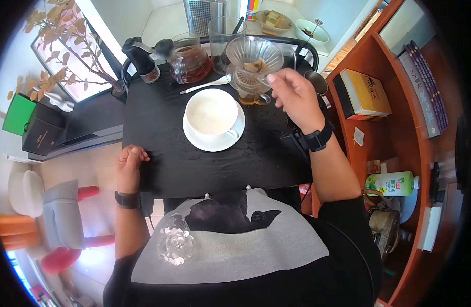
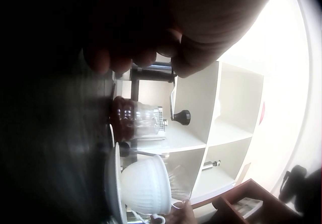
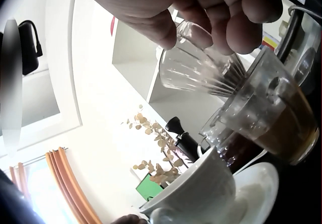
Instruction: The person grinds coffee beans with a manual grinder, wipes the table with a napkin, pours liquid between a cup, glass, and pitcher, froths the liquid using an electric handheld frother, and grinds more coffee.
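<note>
My right hand (image 1: 299,100) pinches the rim of a clear ribbed glass dripper (image 1: 254,53) between thumb and fingers; brown matter shows inside. Under the dripper stands a glass cup (image 3: 274,113) with brown liquid. In the right wrist view the dripper (image 3: 193,65) is beneath the fingers (image 3: 244,32). To its left, a white cup (image 1: 211,112) with pale contents sits on a white saucer (image 1: 215,146). My left hand (image 1: 130,166) rests at the table's left edge, fingers loosely curled, holding nothing.
On the black table (image 1: 194,174) are a glass pot of reddish-brown liquid (image 1: 191,61), a white spoon (image 1: 205,85), a hand grinder (image 1: 142,59) and a tall clear glass (image 1: 220,51). A metal jug (image 1: 316,82) stands right. Wooden shelves (image 1: 399,97) flank the right side.
</note>
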A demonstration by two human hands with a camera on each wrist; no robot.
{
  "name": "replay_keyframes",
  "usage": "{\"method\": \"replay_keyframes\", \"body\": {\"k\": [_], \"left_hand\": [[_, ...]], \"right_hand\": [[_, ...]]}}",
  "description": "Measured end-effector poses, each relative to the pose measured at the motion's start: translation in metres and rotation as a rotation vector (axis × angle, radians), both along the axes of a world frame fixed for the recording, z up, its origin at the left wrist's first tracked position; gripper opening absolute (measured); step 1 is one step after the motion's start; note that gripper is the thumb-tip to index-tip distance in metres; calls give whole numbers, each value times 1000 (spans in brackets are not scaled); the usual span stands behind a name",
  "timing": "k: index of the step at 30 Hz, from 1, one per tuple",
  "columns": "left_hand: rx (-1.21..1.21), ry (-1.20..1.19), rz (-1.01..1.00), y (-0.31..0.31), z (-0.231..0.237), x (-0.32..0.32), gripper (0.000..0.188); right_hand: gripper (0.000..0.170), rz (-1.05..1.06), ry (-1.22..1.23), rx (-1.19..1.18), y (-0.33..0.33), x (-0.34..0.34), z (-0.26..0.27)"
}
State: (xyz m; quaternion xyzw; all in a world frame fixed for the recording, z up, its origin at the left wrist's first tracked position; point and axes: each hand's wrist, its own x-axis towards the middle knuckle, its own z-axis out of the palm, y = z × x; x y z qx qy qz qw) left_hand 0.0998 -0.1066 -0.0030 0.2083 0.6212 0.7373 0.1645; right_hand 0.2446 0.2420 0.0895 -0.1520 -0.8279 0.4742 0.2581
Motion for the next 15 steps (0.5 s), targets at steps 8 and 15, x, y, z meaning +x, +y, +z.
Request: {"method": "replay_keyframes", "body": {"k": [8, 15], "left_hand": [[16, 1, -5, -1, -2, -2, 29], [17, 7, -17, -2, -5, -3, 28]], "right_hand": [[23, 46, -28, -432, 5, 0, 4], [23, 198, 223, -564, 17, 2, 23]]}}
